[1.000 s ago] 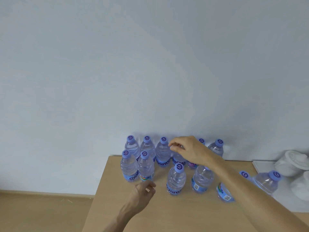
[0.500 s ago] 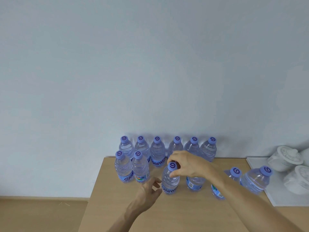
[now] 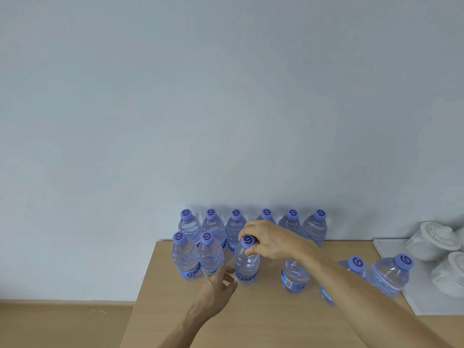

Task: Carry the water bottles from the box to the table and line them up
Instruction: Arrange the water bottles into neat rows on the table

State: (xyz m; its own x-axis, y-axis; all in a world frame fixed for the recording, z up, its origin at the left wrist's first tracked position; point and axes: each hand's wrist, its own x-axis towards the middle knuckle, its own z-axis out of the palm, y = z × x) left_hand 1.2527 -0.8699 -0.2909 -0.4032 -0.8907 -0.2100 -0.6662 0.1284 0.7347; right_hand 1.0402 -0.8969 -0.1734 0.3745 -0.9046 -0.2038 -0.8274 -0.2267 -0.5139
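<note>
Clear water bottles with purple caps stand on the wooden table (image 3: 263, 317). A back row of several bottles (image 3: 236, 229) lines the wall. In front of it stand two bottles (image 3: 184, 259) at the left, then a third bottle (image 3: 246, 266). My right hand (image 3: 270, 239) pinches that third bottle's neck just under its cap. My left hand (image 3: 219, 288) is low beside the bottle's base, fingers loosely curled, touching or almost touching it. Another bottle (image 3: 293, 276) stands partly behind my right forearm. Two more bottles (image 3: 386, 275) stand at the right.
A white tray (image 3: 414, 297) at the table's right edge carries white lidded ceramic pots (image 3: 431, 241). The table's left edge drops to a wooden floor (image 3: 62, 322). A plain wall rises straight behind the back row.
My right hand left the back row, came forward and took the front bottle by its neck. My left hand moved up toward that bottle's base.
</note>
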